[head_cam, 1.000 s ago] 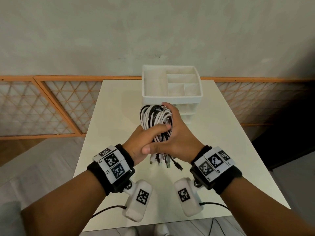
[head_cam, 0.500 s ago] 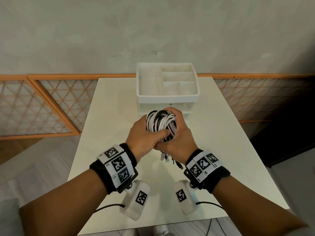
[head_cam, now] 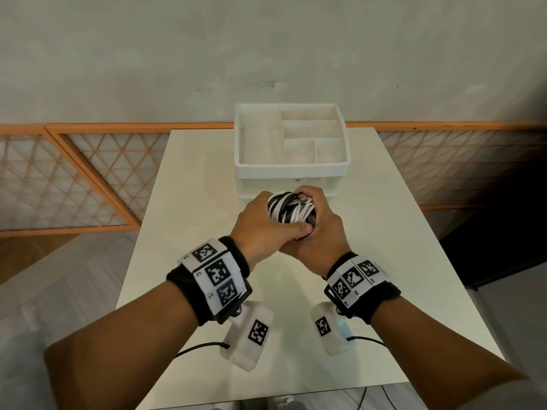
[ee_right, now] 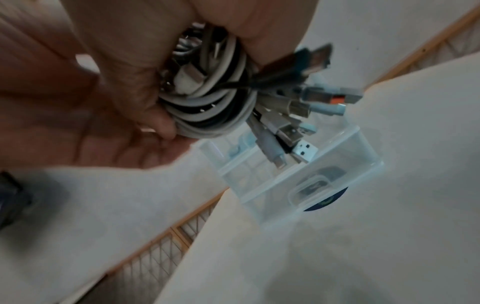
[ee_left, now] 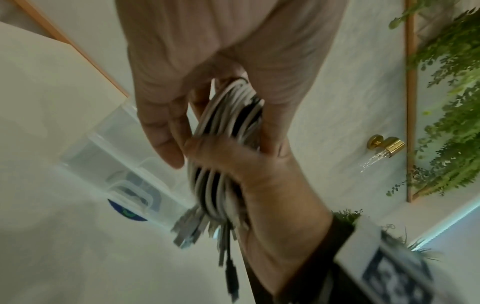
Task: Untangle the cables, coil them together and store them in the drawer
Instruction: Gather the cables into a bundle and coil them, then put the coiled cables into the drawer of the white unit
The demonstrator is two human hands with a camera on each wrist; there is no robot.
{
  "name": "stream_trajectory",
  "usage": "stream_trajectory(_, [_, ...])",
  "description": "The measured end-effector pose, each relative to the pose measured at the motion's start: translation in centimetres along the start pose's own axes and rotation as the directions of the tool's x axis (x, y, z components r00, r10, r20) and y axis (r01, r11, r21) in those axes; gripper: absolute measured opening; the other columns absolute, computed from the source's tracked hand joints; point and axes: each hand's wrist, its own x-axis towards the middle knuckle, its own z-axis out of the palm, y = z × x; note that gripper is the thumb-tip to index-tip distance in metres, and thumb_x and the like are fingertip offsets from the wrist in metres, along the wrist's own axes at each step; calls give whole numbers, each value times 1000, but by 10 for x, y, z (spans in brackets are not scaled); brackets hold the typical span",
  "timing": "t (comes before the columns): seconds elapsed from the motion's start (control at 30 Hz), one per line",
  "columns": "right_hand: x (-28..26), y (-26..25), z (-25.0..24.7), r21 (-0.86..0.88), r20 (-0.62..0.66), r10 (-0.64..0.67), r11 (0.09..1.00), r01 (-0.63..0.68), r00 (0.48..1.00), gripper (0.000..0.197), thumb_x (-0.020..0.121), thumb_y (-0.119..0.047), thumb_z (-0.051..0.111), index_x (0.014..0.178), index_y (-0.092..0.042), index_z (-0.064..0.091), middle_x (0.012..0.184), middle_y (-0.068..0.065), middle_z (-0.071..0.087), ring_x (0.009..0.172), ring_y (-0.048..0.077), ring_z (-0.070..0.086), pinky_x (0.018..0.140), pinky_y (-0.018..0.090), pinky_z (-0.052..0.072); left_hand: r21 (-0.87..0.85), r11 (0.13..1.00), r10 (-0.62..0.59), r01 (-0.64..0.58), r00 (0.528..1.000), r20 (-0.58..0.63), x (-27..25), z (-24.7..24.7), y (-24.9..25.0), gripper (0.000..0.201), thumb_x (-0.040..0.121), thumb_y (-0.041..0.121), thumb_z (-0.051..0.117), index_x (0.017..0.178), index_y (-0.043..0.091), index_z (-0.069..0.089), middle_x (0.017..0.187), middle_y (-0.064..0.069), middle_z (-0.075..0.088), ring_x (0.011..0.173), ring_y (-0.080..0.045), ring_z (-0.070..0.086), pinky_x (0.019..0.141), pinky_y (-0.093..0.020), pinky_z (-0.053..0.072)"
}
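Both hands (head_cam: 268, 229) grip round rubbery cable coil (head_cam: 291, 207).

1. You see the cable bundle (head_cam: 291, 209): smooth white and black sheathing, plastic in look, with a faint sheen.
2. You see the connector plugs (ee_right: 305, 151): bright metal shells on matt plastic bodies.
3. You see the drawer unit (head_cam: 291, 170): white plastic, translucent from the wrist views.
4. You see the table (head_cam: 381, 232): a smooth, matt, off-white top.
5. You see the wrist bands (head_cam: 384, 297): black cloth under matt printed marker plates.
6. You see the wall (head_cam: 266, 39): matt, mottled plaster.
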Motion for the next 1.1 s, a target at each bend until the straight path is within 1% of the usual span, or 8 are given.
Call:
stream_trajectory(0.23, [7, 16, 7, -199, 89, -14, 980, 32, 996, 100, 53, -27, 89, 132, -46, 31, 102, -8, 70, 93, 11, 69, 83, 36, 60, 153, 988, 20, -6, 996, -92, 2, 11, -13, 29, 75, 14, 74, 96, 18, 54, 82, 5, 65, 71, -8, 63, 53, -17, 48])
stream_trajectory(0.37, [11, 26, 5, -301, 72, -46, 951, 66, 996, 76, 57, -31, 82, 120, -44, 41, 89, -9, 71, 82, 15, 69, 74, 40, 60, 171, 985, 13, 6, 994, -111, 7, 17, -22, 26, 78, 17, 73, 92, 17, 51, 79, 5, 63, 65, -7, 59, 42, -9, 39])
stream_trajectory(0.57, [21, 37, -10, -489, 161, -45, 864, 119, 986, 72, 61, -34, 81, 120, -41, 41, 91, -11, 68, 81, 18, 68, 74, 37, 59, 170, 982, -96, 83, 993, 68, 18, 13, -29, 40, 73, 30, 83, 100, 21, 56, 93, 3, 67, 80, -11, 64, 62, -20, 49])
stream_trajectory(0.7, [33, 44, -26, -518, 137, -16, 851, 85, 991, 73, 60, -34, 83, 119, -43, 41, 86, -13, 63, 79, 19, 68, 73, 37, 60, -27, 978, -193, 209, 937, 291, 31, 6, -24, 54, 78, 16, 81, 123, 20, 53, 114, -1, 67, 103, -15, 65, 81, -28, 54])
stream_trajectory(0.8, [46, 50, -41, -391, 14, -2, 920, 7, 1000, 73, 55, -28, 87, 112, -46, 44, 88, -9, 68, 79, 15, 69, 72, 36, 62, -235, 890, -331, 391, 908, 259, 55, 7, -26, 36, 87, 8, 68, 119, 15, 55, 113, -8, 67, 103, -20, 64, 83, -35, 52])
stream_trajectory(0.87, [55, 49, -49, -276, -77, 4, 961, -25, 997, 73, 55, -22, 89, 111, -44, 48, 94, -8, 68, 84, 12, 70, 75, 34, 62, -379, 783, -428, 493, 870, 246, 72, 13, -29, 11, 89, 4, 61, 96, 13, 60, 104, -9, 64, 94, -21, 64, 80, -37, 48])
stream_trajectory(0.93, [62, 44, -56, -197, -147, 0, 980, -29, 989, 72, 56, -19, 91, 111, -42, 50, 96, -10, 68, 85, 12, 70, 72, 36, 63, -481, 688, -476, 543, 839, 265, 87, 23, -32, 11, 87, 4, 61, 80, 13, 59, 101, -9, 62, 89, -22, 63, 77, -37, 47])
stream_trajectory(1.1, [65, 35, -62, -141, -199, -59, 990, 31, 978, 70, 59, -15, 91, 110, -38, 49, 94, -17, 65, 82, 1, 68, 67, 24, 60, -659, 490, -496, 570, 804, 327, 109, 39, -35, 6, 81, 7, 63, 83, 12, 61, 96, -4, 65, 83, -18, 62, 73, -33, 45])
